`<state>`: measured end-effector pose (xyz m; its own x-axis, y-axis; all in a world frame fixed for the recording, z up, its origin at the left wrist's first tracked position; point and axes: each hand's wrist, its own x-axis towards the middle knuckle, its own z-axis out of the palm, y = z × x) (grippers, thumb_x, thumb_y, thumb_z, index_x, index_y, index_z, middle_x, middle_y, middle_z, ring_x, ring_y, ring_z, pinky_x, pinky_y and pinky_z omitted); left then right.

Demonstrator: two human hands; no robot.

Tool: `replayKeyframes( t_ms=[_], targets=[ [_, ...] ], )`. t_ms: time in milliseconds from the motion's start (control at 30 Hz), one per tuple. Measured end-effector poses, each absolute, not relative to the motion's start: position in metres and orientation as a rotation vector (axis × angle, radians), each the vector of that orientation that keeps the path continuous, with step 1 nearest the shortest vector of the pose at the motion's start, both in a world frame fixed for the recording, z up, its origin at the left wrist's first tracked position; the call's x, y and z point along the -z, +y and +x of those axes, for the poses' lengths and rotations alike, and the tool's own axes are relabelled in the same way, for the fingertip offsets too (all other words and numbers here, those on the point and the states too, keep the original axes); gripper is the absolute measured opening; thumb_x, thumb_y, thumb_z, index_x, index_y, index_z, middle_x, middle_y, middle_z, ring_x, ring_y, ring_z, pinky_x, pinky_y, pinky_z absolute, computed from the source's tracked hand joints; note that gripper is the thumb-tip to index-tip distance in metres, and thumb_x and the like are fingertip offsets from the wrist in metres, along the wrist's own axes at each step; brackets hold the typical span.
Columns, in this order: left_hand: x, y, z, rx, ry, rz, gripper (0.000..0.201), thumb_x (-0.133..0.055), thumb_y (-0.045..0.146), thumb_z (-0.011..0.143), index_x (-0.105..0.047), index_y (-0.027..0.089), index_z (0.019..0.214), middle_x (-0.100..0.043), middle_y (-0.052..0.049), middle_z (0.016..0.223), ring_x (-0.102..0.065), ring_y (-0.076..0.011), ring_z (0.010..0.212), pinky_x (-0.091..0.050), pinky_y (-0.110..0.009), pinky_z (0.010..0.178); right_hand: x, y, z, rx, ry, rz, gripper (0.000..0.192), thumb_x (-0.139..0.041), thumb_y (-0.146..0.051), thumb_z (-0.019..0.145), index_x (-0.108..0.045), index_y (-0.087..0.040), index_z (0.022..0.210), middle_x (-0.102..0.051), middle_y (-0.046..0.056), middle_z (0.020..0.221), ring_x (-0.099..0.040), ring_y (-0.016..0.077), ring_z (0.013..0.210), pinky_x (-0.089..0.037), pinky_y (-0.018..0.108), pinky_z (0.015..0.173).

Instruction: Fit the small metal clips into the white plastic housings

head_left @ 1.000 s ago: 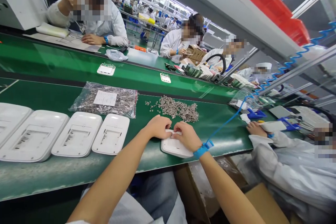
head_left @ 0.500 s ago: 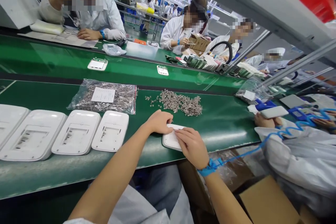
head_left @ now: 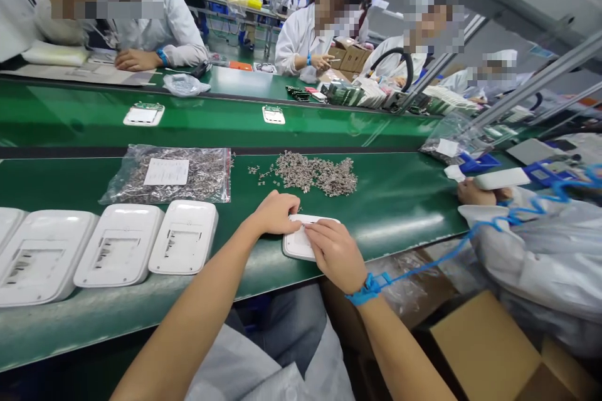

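Note:
A white plastic casing (head_left: 297, 248) lies on the green work surface in front of me, partly covered by both hands. My left hand (head_left: 276, 212) is closed at its far left edge, the thumb on top and the fingers curled. My right hand (head_left: 337, 252), with a blue wrist strap, reaches over it from the right; the fingers are pressed together, their tips meeting near my left thumb. Any small piece between those fingertips is hidden. Just beyond the hands is a heap of small metal pieces (head_left: 313, 172), apparently spring contacts.
Several similar white casings (head_left: 183, 237) stand in a row at left, slots upward. Behind them lies a clear bag of metal pieces (head_left: 202, 175). Circuit boards in white trays (head_left: 143, 114) sit on the far belt. A coiled blue cord (head_left: 437, 260) runs right, toward a co-worker's sleeve (head_left: 522, 257).
The view has shifted slightly, so most things appear further left. Both hands stay on the casing in nearly the same pose, fingertips together on its top.

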<state>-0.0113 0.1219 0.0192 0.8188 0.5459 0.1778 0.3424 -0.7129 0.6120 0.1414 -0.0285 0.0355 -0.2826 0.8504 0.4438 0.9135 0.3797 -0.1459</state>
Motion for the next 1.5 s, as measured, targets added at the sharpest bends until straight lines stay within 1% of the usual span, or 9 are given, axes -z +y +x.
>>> replayKeyframes(
  t_ms=[133,267,367,600,733,900,1067,1200,1500],
  targets=[
    [-0.022,0.116,-0.011,-0.485,0.701,2.454,0.023,-0.062,0.033,0.070,-0.043,0.020,0.068,-0.055,0.004,0.070,-0.047,-0.0144,0.066,-0.028,-0.032,0.072,-0.032,-0.030,0.142,0.156,-2.200,-1.515,0.027,-0.048,-0.010,0.095,-0.070,-0.020,0.109,-0.071,0.007,0.113,-0.057,0.0271,0.110,-0.049,0.048,0.096],
    [-0.022,0.109,-0.011,-0.542,0.745,2.498,0.027,-0.062,0.035,0.070,-0.040,0.020,0.068,-0.053,0.003,0.069,-0.045,-0.0144,0.064,-0.029,-0.033,0.070,-0.027,-0.033,0.140,0.222,-2.085,-1.483,0.025,-0.048,-0.010,0.095,-0.069,-0.017,0.106,-0.071,0.009,0.106,-0.056,0.0266,0.107,-0.050,0.046,0.094],
    [-0.021,0.107,-0.011,-0.548,0.772,2.541,0.029,-0.062,0.038,0.071,-0.039,0.021,0.068,-0.053,0.003,0.070,-0.046,-0.0148,0.065,-0.029,-0.033,0.069,-0.026,-0.034,0.138,0.220,-2.006,-1.479,0.022,-0.049,-0.011,0.094,-0.069,-0.016,0.102,-0.069,0.011,0.102,-0.055,0.0273,0.104,-0.050,0.047,0.092],
    [-0.024,0.100,-0.017,-0.508,0.813,2.581,0.027,-0.063,0.039,0.073,-0.044,0.020,0.069,-0.058,0.002,0.072,-0.050,-0.0156,0.068,-0.032,-0.032,0.070,-0.038,-0.037,0.140,-0.017,-1.847,-1.348,0.019,-0.051,-0.012,0.094,-0.068,-0.020,0.098,-0.070,0.008,0.096,-0.058,0.0229,0.098,-0.052,0.043,0.089],
    [-0.026,0.091,-0.022,-0.496,0.848,2.608,0.025,-0.061,0.039,0.076,-0.045,0.020,0.070,-0.059,0.001,0.074,-0.052,-0.0157,0.069,-0.032,-0.033,0.070,-0.039,-0.038,0.145,-0.082,-1.815,-1.328,0.018,-0.052,-0.014,0.094,-0.069,-0.021,0.095,-0.071,0.007,0.094,-0.060,0.0227,0.096,-0.053,0.042,0.086],
    [-0.025,0.081,-0.025,-0.511,0.911,2.631,0.022,-0.059,0.037,0.079,-0.047,0.020,0.071,-0.060,0.000,0.076,-0.053,-0.0164,0.070,-0.031,-0.033,0.069,-0.031,-0.037,0.146,-0.013,-1.934,-1.326,0.020,-0.051,-0.015,0.094,-0.070,-0.021,0.094,-0.070,0.008,0.097,-0.058,0.0243,0.098,-0.052,0.046,0.090],
    [-0.022,0.079,-0.023,-0.511,0.928,2.585,0.024,-0.063,0.039,0.077,-0.049,0.020,0.073,-0.061,0.000,0.079,-0.054,-0.0169,0.073,-0.032,-0.034,0.072,-0.030,-0.040,0.147,0.164,-2.019,-1.482,0.021,-0.054,-0.018,0.092,-0.074,-0.018,0.098,-0.061,0.013,0.104,-0.050,0.0268,0.102,-0.049,0.047,0.092],
    [-0.017,0.080,-0.021,-0.561,0.893,2.566,0.025,-0.061,0.040,0.076,-0.048,0.020,0.073,-0.061,0.000,0.079,-0.053,-0.0172,0.074,-0.030,-0.033,0.071,-0.031,-0.040,0.151,0.185,-2.103,-1.475,0.021,-0.056,-0.018,0.092,-0.074,-0.019,0.103,-0.060,0.010,0.101,-0.049,0.0253,0.100,-0.046,0.044,0.091],
    [-0.020,0.079,-0.016,-0.565,0.866,2.603,0.023,-0.057,0.040,0.076,-0.047,0.019,0.071,-0.056,0.000,0.075,-0.048,-0.0161,0.068,-0.028,-0.032,0.067,-0.030,-0.040,0.153,0.230,-2.162,-1.510,0.020,-0.057,-0.019,0.092,-0.073,-0.022,0.103,-0.060,0.009,0.104,-0.050,0.0249,0.101,-0.044,0.043,0.087]
  ],
)
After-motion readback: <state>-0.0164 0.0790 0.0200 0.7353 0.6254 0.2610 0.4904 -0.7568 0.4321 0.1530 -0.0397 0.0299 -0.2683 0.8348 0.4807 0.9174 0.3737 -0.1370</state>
